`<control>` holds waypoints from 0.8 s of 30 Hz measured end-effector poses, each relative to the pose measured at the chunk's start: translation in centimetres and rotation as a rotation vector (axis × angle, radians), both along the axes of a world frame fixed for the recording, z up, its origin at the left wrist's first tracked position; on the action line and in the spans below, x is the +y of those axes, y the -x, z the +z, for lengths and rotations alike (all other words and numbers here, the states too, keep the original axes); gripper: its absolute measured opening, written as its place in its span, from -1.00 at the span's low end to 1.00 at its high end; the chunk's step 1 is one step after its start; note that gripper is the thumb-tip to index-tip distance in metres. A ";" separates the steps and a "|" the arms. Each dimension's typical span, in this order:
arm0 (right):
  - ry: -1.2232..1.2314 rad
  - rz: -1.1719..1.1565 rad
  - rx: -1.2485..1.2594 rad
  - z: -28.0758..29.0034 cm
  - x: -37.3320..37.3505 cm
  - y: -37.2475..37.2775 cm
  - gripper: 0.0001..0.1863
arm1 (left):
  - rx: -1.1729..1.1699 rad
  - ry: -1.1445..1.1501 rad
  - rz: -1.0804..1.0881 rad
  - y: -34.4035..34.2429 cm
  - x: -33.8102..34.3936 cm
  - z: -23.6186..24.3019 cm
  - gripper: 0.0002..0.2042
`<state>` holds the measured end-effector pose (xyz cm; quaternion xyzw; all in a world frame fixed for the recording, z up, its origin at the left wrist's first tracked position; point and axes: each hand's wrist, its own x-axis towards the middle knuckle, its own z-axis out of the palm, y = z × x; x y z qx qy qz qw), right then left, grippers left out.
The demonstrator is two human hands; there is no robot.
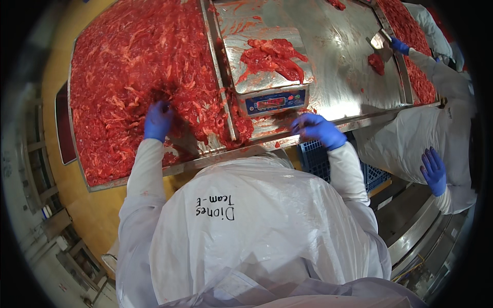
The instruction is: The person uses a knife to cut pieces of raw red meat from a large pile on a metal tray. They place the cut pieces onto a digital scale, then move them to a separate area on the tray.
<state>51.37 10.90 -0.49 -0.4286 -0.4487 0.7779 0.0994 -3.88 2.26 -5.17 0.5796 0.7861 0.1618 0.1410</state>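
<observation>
My left hand [157, 123], in a blue glove, reaches into a large heap of raw red meat strips [123, 61] on the left side of the steel table. Its fingers curl down into the meat, and their tips are partly hidden. My right hand [323, 130], also gloved in blue, hovers over the table's front edge, just right of a bench scale [275, 99]. Its blood-stained fingers point left, loosely apart, with nothing visible in them. Several pieces of raw meat [271, 57] lie on the scale's steel platform, above its blue panel with a lit display.
A steel divider [218, 66] separates the heap from the scale. To the right, a co-worker's gloved hand [399, 46] holds a flat metal tool [380, 40] near a small meat piece [376, 64]; their other hand [434, 172] hangs lower. Blue crates [314, 159] stand below the table edge.
</observation>
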 end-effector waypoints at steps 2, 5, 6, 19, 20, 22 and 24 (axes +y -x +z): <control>-0.267 -0.156 -0.040 0.3 3.0 -3.7 -0.82 | -0.196 -0.167 0.017 -2.5 2.8 1.5 -0.74; -0.389 -0.253 0.041 3.3 7.3 -2.8 -0.83 | -0.139 -0.494 -0.400 -11.1 9.8 8.8 -0.80; -0.419 -0.204 0.089 4.9 8.3 -0.2 -0.83 | -0.245 -0.414 -0.392 -14.3 11.0 10.0 -0.81; 0.055 0.139 0.305 2.2 3.0 4.5 -0.63 | 0.005 -0.386 -0.651 -18.9 9.3 8.2 -0.92; 0.070 0.075 0.296 2.4 3.1 5.2 -0.65 | 0.011 -0.406 -0.659 -19.1 9.4 8.4 -0.93; 0.091 -0.035 0.285 3.3 4.5 8.2 -0.67 | 0.032 -0.389 -0.660 -18.9 9.4 8.5 -0.93; 0.161 -0.082 0.237 4.1 5.2 9.9 -0.75 | 0.032 -0.359 -0.662 -18.6 9.1 8.6 -0.93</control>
